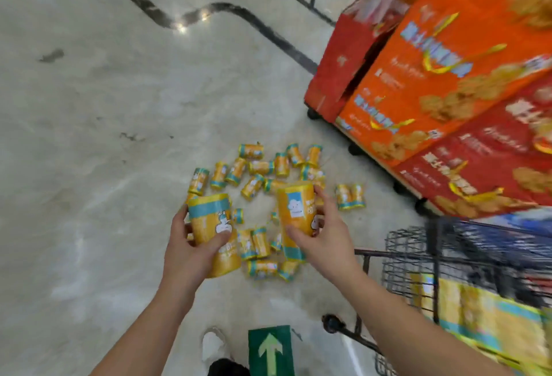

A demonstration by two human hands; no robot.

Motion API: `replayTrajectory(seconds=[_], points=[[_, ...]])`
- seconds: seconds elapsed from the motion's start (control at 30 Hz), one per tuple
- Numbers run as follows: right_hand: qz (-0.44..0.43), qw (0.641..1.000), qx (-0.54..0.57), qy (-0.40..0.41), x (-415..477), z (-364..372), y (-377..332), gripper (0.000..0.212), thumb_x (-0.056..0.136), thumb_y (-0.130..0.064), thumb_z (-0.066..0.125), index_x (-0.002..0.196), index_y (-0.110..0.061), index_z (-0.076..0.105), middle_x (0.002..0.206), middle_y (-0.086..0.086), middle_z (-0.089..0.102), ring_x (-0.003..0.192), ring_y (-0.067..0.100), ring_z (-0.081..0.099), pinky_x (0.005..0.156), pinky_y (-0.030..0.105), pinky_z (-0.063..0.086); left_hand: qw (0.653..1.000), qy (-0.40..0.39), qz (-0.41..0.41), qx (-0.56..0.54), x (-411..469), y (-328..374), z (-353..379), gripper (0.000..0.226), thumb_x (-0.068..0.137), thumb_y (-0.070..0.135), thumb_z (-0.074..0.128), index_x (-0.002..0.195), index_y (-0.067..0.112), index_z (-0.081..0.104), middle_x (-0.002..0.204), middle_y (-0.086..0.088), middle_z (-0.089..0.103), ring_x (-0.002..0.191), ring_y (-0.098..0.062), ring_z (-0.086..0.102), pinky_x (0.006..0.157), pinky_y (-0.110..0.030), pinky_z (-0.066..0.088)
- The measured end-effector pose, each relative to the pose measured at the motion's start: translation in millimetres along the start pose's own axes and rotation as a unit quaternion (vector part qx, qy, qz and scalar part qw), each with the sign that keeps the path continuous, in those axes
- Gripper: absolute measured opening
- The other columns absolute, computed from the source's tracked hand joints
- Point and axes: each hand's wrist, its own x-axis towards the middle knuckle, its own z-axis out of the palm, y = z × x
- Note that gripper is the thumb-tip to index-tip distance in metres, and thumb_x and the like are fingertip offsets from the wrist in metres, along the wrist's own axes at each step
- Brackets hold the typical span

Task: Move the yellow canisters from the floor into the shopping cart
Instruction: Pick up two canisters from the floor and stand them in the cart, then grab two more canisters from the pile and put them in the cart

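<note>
Reaching down with both forearms, gripping one yellow canister (212, 223) in the left hand (183, 251), thumb across its label, and a second canister (295, 211) in the right hand (324, 238), above loose canisters (261, 167) littering the floor (104, 166) beside the shopping cart (409, 244).

Arms forward; left hand (187, 246), right hand (325, 240) gripping.

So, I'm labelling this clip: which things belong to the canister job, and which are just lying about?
Job: yellow canister in the left hand, second canister in the right hand, canister pile on the floor, shopping cart.
Just about: orange boxes, green arrow sticker, dark wire frame at the top.
</note>
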Motion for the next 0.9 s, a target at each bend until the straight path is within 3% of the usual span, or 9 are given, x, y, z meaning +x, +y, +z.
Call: replayTrajectory(seconds=[0.07, 0.2, 0.3, 0.4, 0.5, 0.57, 0.67, 0.8, 0.9], points=[[-0.011, 0.999, 0.012, 0.046, -26.7, -69.4, -5.8, 0.08, 0.074, -0.026, 0.083, 0.14, -0.037, 0.039, 0.098, -0.027, 0.06, 0.084, -0.012, 0.062, 0.079, 0.018, 0.053, 0.998, -0.039, 0.043, 0.017, -42.8, 41.7, 48.2, 0.088, 0.073, 0.017, 0.083, 0.142, 0.038, 0.034, 0.116, 0.003, 0.058, 0.089, -0.008, 0.062, 0.068, -0.031, 0.051], [-0.004, 0.991, 0.027, 0.134, -87.2, -208.5, 28.7, 0.079, 0.076, -0.031, 0.082, 0.139, -0.041, 0.035, 0.103, -0.028, 0.058, 0.086, -0.013, 0.061, 0.075, 0.014, 0.05, 0.983, -0.134, 0.114, 0.059, -137.3, 76.5, 167.4, 0.093, 0.067, 0.025, 0.088, 0.142, 0.039, 0.035, 0.11, 0.006, 0.061, 0.085, -0.007, 0.064, 0.063, -0.031, 0.052], [0.047, 0.983, 0.025, 0.176, -131.8, -304.3, 97.3, 0.073, 0.078, -0.035, 0.079, 0.131, -0.047, 0.03, 0.106, -0.028, 0.056, 0.087, -0.012, 0.061, 0.077, 0.019, 0.052, 0.967, -0.199, 0.129, 0.093, -209.3, 58.8, 267.6, 0.094, 0.068, 0.027, 0.086, 0.144, 0.038, 0.032, 0.115, 0.003, 0.061, 0.091, -0.012, 0.066, 0.066, -0.031, 0.054], [0.113, 0.973, 0.012, 0.2, -168.5, -394.8, 182.3, 0.063, 0.076, -0.035, 0.08, 0.122, -0.043, 0.036, 0.106, -0.021, 0.061, 0.087, -0.009, 0.06, 0.072, 0.02, 0.051, 0.959, -0.231, 0.116, 0.113, -278.1, 19.7, 370.0, 0.096, 0.063, 0.033, 0.089, 0.142, 0.039, 0.034, 0.117, 0.004, 0.06, 0.095, -0.013, 0.065, 0.078, -0.042, 0.058], [0.198, 0.958, -0.004, 0.206, -201.3, -468.9, 266.2, 0.06, 0.074, -0.032, 0.08, 0.121, -0.029, 0.043, 0.091, -0.018, 0.062, 0.08, 0.001, 0.062, 0.064, 0.024, 0.046, 0.951, -0.26, 0.073, 0.151, -340.2, -25.6, 457.5, 0.094, 0.068, 0.027, 0.086, 0.144, 0.035, 0.031, 0.114, 0.002, 0.06, 0.088, -0.006, 0.063, 0.067, -0.03, 0.054], [0.254, 0.945, -0.03, 0.203, -220.2, -501.5, 315.7, 0.065, 0.068, -0.036, 0.08, 0.12, -0.021, 0.044, 0.094, -0.01, 0.063, 0.091, 0.015, 0.064, 0.074, 0.031, 0.049, 0.945, -0.261, 0.053, 0.189, -371.9, -53.7, 501.2, 0.092, 0.07, 0.025, 0.085, 0.144, 0.03, 0.03, 0.108, 0.003, 0.06, 0.082, -0.002, 0.059, 0.062, -0.026, 0.049], [0.311, 0.932, -0.066, 0.176, -239.3, -527.8, 379.6, 0.071, 0.063, -0.042, 0.079, 0.116, -0.013, 0.043, 0.112, 0.009, 0.061, 0.106, 0.03, 0.062, 0.086, 0.041, 0.052, 0.928, -0.281, 0.023, 0.244, -399.9, -96.4, 548.6, 0.094, 0.068, 0.026, 0.086, 0.142, 0.029, 0.027, 0.106, 0.002, 0.06, 0.082, -0.007, 0.06, 0.075, -0.035, 0.053], [0.363, 0.918, -0.115, 0.113, -250.9, -539.1, 432.0, 0.082, 0.074, -0.047, 0.078, 0.129, -0.005, 0.033, 0.127, 0.019, 0.051, 0.117, 0.037, 0.056, 0.095, 0.043, 0.047, 0.903, -0.304, 0.019, 0.301, -428.9, -145.6, 583.3, 0.11, 0.059, 0.029, 0.086, 0.147, 0.031, 0.02, 0.125, -0.001, 0.058, 0.104, -0.022, 0.061, 0.091, -0.038, 0.051], [0.389, 0.906, -0.15, 0.065, -250.8, -538.2, 456.8, 0.084, 0.075, -0.052, 0.075, 0.128, -0.006, 0.031, 0.129, 0.017, 0.048, 0.121, 0.035, 0.054, 0.097, 0.044, 0.046, 0.891, -0.311, 0.026, 0.33, -447.2, -176.4, 599.8, 0.108, 0.059, 0.024, 0.087, 0.146, 0.025, 0.024, 0.119, -0.002, 0.061, 0.1, -0.019, 0.06, 0.084, -0.029, 0.046]])
